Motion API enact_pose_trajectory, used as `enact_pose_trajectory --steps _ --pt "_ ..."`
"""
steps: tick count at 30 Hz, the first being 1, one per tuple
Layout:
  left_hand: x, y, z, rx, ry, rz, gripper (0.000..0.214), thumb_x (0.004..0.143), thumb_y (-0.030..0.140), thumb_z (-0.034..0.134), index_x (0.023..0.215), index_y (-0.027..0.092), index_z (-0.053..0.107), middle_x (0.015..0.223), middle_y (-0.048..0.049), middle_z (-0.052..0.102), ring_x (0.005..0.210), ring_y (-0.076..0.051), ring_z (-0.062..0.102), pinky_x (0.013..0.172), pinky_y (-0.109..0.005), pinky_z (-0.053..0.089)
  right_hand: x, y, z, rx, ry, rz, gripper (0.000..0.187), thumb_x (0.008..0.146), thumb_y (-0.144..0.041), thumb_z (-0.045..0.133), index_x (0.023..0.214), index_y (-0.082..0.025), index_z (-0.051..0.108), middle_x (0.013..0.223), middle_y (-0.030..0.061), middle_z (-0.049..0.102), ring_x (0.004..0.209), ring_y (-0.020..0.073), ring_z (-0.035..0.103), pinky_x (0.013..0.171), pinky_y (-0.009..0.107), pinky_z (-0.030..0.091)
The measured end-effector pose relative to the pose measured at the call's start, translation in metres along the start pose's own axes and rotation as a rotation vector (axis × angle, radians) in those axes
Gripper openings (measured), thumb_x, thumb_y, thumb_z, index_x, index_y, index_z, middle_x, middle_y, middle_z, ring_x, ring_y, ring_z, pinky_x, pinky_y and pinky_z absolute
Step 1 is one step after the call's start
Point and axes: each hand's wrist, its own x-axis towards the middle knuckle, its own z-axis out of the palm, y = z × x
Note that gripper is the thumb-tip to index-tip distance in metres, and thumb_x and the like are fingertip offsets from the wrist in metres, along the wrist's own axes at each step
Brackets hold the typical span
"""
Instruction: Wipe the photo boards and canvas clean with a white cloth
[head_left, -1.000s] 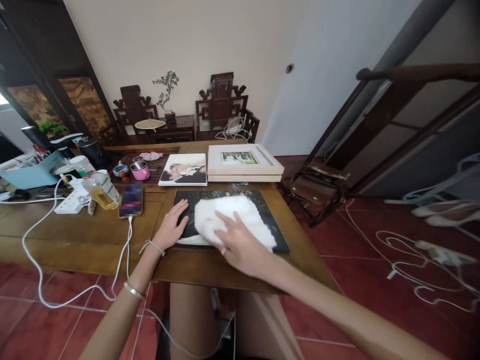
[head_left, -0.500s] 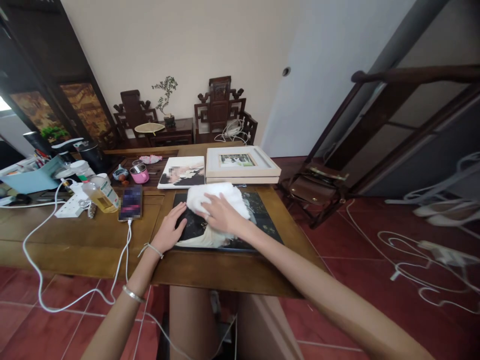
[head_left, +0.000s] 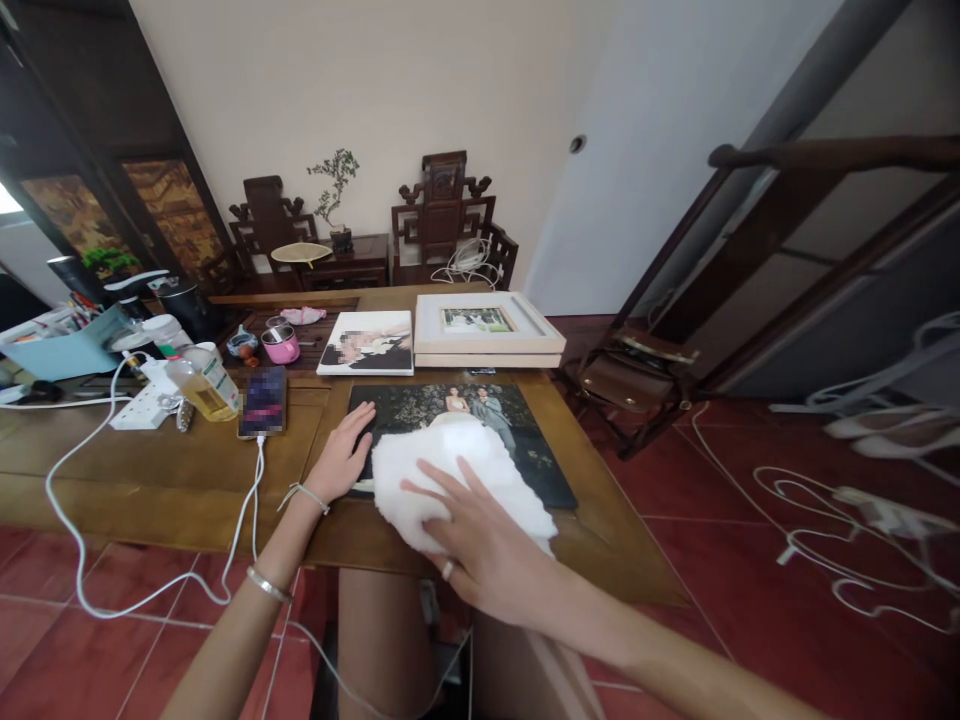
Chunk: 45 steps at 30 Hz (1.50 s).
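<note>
cloth (head_left: pixel 457 435), white and fluffy, lies bunched over the middle and near part of a dark picture (head_left: pixel 546 478), its lower edge reaching past the picture's near edge and over the desk (head_left: pixel 600 550). the right hand (head_left: pixel 487 555) rests on top of it, fingers spread and pressed to the pile rather than clenched; a ring (head_left: pixel 448 570) sits on one of them. the left hand (head_left: pixel 343 455) lies flat at the picture's left edge, fingers stretched out and grasping nothing, just beside the cloth. above the cloth, the picture's uncovered strip shows two figures, one in a pale dress and one in a grey suit, before dark foliage.

just beyond the picture are a canvas (head_left: pixel 365 343) and, to its right, two stacked frames (head_left: pixel 487 357). to the left, a phone (head_left: pixel 262 400) lies with a white cable (head_left: pixel 259 462) plugged in, near a bottle (head_left: pixel 210 388) of yellow liquid and a power strip (head_left: pixel 141 408). behind the phone stands a pink cup (head_left: pixel 281 347); farther left is a blue box (head_left: pixel 67 345) of pens. well apart, right of the desk, a brown bag (head_left: pixel 619 382) rests on a chair.
</note>
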Motion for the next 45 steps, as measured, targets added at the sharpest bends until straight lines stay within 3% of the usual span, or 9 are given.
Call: enact_pose_trajectory --steps 4,10,14,20,26,31,38,41,45 --pt "0.0 0.0 0.001 0.001 -0.007 -0.007 0.041 0.089 0.03 0.037 0.126 0.018 0.049 0.139 -0.0084 0.042 0.132 -0.019 0.033 0.11 -0.041 0.024 -0.004 0.02 -0.007 -0.033 0.047 0.081 0.02 0.079 -0.013 0.043 0.083 -0.017 0.062 0.124 0.0126 0.055 0.134 0.025 0.022 0.107 0.054 0.013" --pt "-0.001 0.009 -0.005 -0.087 0.125 0.027 0.042 0.091 0.035 0.035 0.129 0.02 0.045 0.142 -0.0059 0.038 0.131 -0.018 0.034 0.111 -0.037 0.023 0.064 0.055 -0.007 -0.173 0.11 0.342 0.03 0.089 -0.026 0.037 0.101 -0.013 0.061 0.114 0.0196 0.059 0.129 0.0319 0.028 0.099 0.06 0.022" --pt "-0.002 0.014 -0.009 -0.195 0.286 0.016 0.044 0.092 0.036 0.031 0.132 0.019 0.042 0.14 -0.0065 0.04 0.131 -0.019 0.034 0.111 -0.037 0.022 0.088 0.033 0.004 -0.128 0.109 0.192 0.027 0.088 -0.026 0.04 0.105 -0.018 0.06 0.127 0.0127 0.053 0.13 0.0329 0.026 0.099 0.063 0.018" --pt "-0.003 0.014 -0.006 -0.153 0.258 0.008 0.044 0.093 0.034 0.029 0.131 0.016 0.043 0.138 -0.0082 0.044 0.128 -0.018 0.038 0.11 -0.036 0.026 0.031 0.001 0.004 0.031 0.023 -0.065 0.015 0.078 -0.017 0.049 0.086 -0.019 0.061 0.115 0.0077 0.061 0.132 0.0261 0.025 0.107 0.054 0.011" --pt "-0.001 0.007 0.001 0.039 0.087 0.04 0.045 0.086 0.032 0.045 0.126 0.012 0.049 0.133 -0.0127 0.048 0.127 -0.021 0.041 0.108 -0.039 0.031 0.003 0.044 -0.011 -0.033 0.131 0.194 0.028 0.091 -0.028 0.035 0.084 -0.017 0.06 0.12 0.0143 0.058 0.126 0.0244 0.037 0.107 0.046 0.019" --pt "0.0 0.004 0.001 0.062 0.042 0.072 0.039 0.086 0.029 0.044 0.118 0.012 0.057 0.129 -0.0113 0.053 0.126 -0.021 0.042 0.107 -0.039 0.033 0.074 0.086 -0.011 0.083 0.212 0.401 0.036 0.092 -0.037 0.03 0.093 -0.016 0.06 0.111 0.014 0.063 0.114 0.0292 0.05 0.102 0.048 0.023" --pt "0.001 0.005 -0.001 0.106 0.052 0.05 0.036 0.084 0.028 0.047 0.113 0.012 0.061 0.125 -0.0115 0.056 0.118 -0.023 0.051 0.103 -0.04 0.038 0.173 0.074 0.004 0.213 0.188 0.3 0.039 0.09 -0.043 0.033 0.109 -0.021 0.059 0.122 0.0054 0.058 0.114 0.0251 0.05 0.098 0.034 0.029" --pt "0.002 0.006 0.0 0.086 0.052 0.049 0.036 0.084 0.028 0.047 0.113 0.012 0.06 0.126 -0.0113 0.056 0.119 -0.022 0.05 0.104 -0.039 0.037 0.168 0.077 0.007 0.23 0.19 0.311 0.043 0.091 -0.043 0.031 0.116 -0.019 0.056 0.129 0.0067 0.052 0.119 0.0256 0.045 0.101 0.036 0.026" --pt "0.001 0.007 0.0 0.052 0.048 0.049 0.037 0.085 0.029 0.046 0.115 0.012 0.059 0.127 -0.0111 0.054 0.125 -0.021 0.044 0.107 -0.04 0.033 0.122 0.102 -0.005 0.221 0.207 0.388 0.05 0.09 -0.049 0.029 0.121 -0.017 0.053 0.132 0.0086 0.049 0.123 0.0264 0.041 0.103 0.039 0.023"
